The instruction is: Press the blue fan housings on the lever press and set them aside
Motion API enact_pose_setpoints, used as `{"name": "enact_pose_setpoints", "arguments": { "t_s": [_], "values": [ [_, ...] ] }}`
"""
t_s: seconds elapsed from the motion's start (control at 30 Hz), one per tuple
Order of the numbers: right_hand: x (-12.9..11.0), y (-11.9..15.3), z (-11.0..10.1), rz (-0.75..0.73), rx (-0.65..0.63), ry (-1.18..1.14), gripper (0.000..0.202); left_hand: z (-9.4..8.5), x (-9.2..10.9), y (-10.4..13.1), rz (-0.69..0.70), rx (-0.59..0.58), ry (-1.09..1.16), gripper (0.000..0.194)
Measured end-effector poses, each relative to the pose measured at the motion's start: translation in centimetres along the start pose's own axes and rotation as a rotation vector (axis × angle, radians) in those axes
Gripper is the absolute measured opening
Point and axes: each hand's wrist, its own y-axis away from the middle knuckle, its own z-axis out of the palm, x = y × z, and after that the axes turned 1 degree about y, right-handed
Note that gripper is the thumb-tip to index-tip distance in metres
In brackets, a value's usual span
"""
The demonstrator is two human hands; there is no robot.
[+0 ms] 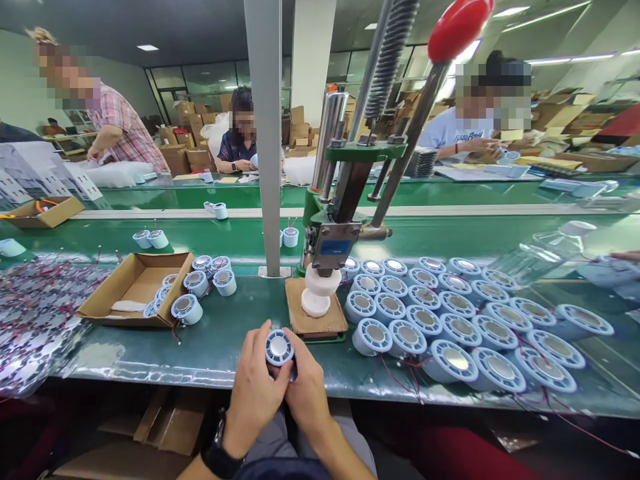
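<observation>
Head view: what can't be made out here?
Underside of the light-blue round part with silver disc: head view, hidden by the left hand and right hand.
Print on the blue label of the green metal press: head view, too small.
Top of the red lever knob: head view, cut off by top edge.
Co-worker's hand: head view, blurred, cut off by right edge.

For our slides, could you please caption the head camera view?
Left hand and right hand hold a light-blue cylindrical part near a lever press, similar parts alongside.
</observation>
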Motion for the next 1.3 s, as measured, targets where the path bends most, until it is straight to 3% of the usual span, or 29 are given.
{"name": "enact_pose_setpoints", "arguments": {
  "t_s": [0.1, 0.17, 0.23, 0.33, 0.37, 0.43, 0.5, 0.6, 0.8, 0.93, 1.13, 1.3],
  "values": [
    [-1.0, -1.2, -2.8, -0.099, -0.173, 0.098, 0.056, 0.2, -0.6, -0.3, -0.052, -0.048, 0.097, 0.047],
    [-3.2, -3.7, -6.9, -0.202, -0.232, 0.167, 0.061, -0.5, -0.6, -1.8, -0.093, -0.104, 0.144, 0.046],
    [-7.0, -8.2, -12.3, -0.332, -0.099, 0.239, 0.059, -1.6, -0.1, -4.4, -0.104, -0.127, 0.18, 0.048],
    [-13.7, -17.8, -19.7, -0.529, 0.327, 0.4, 0.046, -2.4, 1.5, -9.2, -0.058, -0.115, 0.256, 0.051],
    [-15.6, -21.2, -21.4, -0.567, 0.445, 0.435, 0.044, -2.1, 2.2, -10.6, -0.044, -0.132, 0.29, 0.052],
    [-18.2, -27.3, -23.1, -0.541, 0.515, 0.324, 0.035, -0.8, 3.4, -12.5, -0.036, -0.192, 0.378, 0.053],
    [-19.1, -31.8, -22.9, -0.436, 0.474, 0.17, 0.021, 1.2, 4.2, -13.5, -0.028, -0.262, 0.502, 0.056],
    [-18.4, -34.8, -21.5, -0.369, 0.446, 0.063, 0.033, 3.8, 4.7, -13.7, -0.003, -0.339, 0.64, 0.052],
    [-17.1, -34.9, -21.0, -0.491, 0.489, 0.012, 0.037, 5.3, 3.9, -13.2, 0.034, -0.33, 0.661, 0.049],
    [-17.4, -35.1, -21.1, -0.458, 0.496, -0.007, 0.037, 5.4, 3.6, -12.4, 0.077, -0.289, 0.612, 0.051],
    [-17.5, -34.6, -20.6, -0.462, 0.52, -0.011, 0.038, 5.6, 3.8, -11.5, 0.168, -0.252, 0.534, 0.07],
    [-17.2, -35.0, -20.6, -0.485, 0.522, -0.01, 0.039, 5.9, 3.7, -11.3, 0.176, -0.225, 0.496, 0.065]
  ]
}}
